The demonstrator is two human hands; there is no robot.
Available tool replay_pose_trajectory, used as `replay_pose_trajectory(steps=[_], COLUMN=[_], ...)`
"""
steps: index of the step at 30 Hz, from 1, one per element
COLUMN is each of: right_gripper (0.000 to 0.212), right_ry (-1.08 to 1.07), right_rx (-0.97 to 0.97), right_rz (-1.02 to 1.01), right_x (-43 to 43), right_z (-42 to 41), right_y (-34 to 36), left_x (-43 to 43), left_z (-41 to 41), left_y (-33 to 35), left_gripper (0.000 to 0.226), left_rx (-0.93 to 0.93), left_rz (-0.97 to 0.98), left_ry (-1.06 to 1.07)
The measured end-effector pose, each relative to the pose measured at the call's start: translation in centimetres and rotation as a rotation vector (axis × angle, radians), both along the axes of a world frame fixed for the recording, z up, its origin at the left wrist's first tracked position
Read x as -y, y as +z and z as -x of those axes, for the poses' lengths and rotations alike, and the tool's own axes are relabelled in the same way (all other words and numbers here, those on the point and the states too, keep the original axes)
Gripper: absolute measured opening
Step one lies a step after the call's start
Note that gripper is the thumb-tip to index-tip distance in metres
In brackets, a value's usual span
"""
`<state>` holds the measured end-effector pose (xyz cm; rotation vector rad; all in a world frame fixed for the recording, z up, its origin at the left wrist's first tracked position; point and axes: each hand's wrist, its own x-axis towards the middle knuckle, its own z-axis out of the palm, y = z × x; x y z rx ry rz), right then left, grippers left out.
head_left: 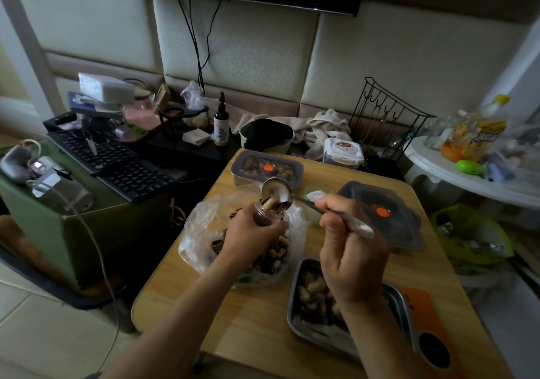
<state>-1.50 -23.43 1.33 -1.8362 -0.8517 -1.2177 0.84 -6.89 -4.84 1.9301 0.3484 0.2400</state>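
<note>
My left hand (250, 232) grips a small round cup (264, 213) filled with peanuts, held above a clear plastic bag of peanuts (204, 232). My right hand (350, 250) pinches the handle of a metal spoon (277, 193), whose bowl is tipped against the mouth of the cup. A steel tray (295, 297) with more peanuts lies under my right wrist on the wooden table (248, 320).
A lidded box of nuts (267, 168) and a dark lid with an orange dot (380, 212) lie at the table's far side. An orange phone (432, 343) lies at the near right. A keyboard (117, 165) sits left, a cluttered white table (467, 171) right.
</note>
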Motion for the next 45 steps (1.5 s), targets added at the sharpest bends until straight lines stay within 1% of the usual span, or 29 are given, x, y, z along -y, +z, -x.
replay_pose_trajectory(steps=[3,7,13,18,20,22,25,28,30,34,37,41,45], right_gripper=[0.058,0.057,0.056,0.054,0.054,0.049,0.034,0.033,0.035,0.041,0.033,0.026,0.021], right_ry=[0.020,0.026,0.058,0.065,-0.003,-0.055,-0.042,-0.014,0.007,0.030,0.013,0.022,0.077], right_rx=[0.008,0.009,-0.010,-0.044,-0.114,-0.209,-0.405,-0.636,-0.731,-0.795,-0.774,-0.717,-0.758], right_rz=[0.041,0.038,0.057,0.028,-0.048,-0.170,-0.363,-0.512,-0.553,-0.483,-0.384,-0.349,-0.366], right_x=[0.2,0.3,0.3,0.5,0.6,1.1,1.6,1.7,1.5,0.8,0.1,-0.7,-1.2], right_z=[0.0,0.1,0.2,0.0,-0.2,-0.5,-0.6,-0.6,-0.9,-1.1,-0.8,-1.0,-0.7], right_y=[0.0,-0.1,-0.3,-0.4,-0.5,-0.5,-0.2,-0.2,-0.3,-0.8,-1.2,-1.3,-1.1], left_x=[0.0,0.0,0.0,0.0,-0.2,-0.2,-0.2,-0.3,-0.6,-1.0,-1.3,-1.7,-2.2], left_z=[0.0,0.1,0.2,0.5,0.8,1.0,1.4,1.9,2.3,3.4,4.2,4.9,5.7], left_y=[0.1,0.1,-0.1,0.1,0.2,0.3,0.2,0.2,0.3,0.2,-0.2,-0.6,-0.8], left_gripper=[0.039,0.033,0.046,0.045,0.038,0.028,0.019,0.016,0.017,0.024,0.026,0.020,0.009], left_rx=[0.016,0.030,0.052,0.062,0.062,0.067,0.086,0.095,0.103,0.111,0.085,0.091,0.065], left_rz=[0.002,-0.026,-0.054,-0.050,-0.057,-0.081,-0.103,-0.074,-0.069,-0.142,-0.123,-0.136,-0.165], left_ry=[-0.002,0.002,-0.019,-0.030,-0.028,-0.028,-0.025,-0.009,0.000,-0.016,-0.017,0.067,0.129])
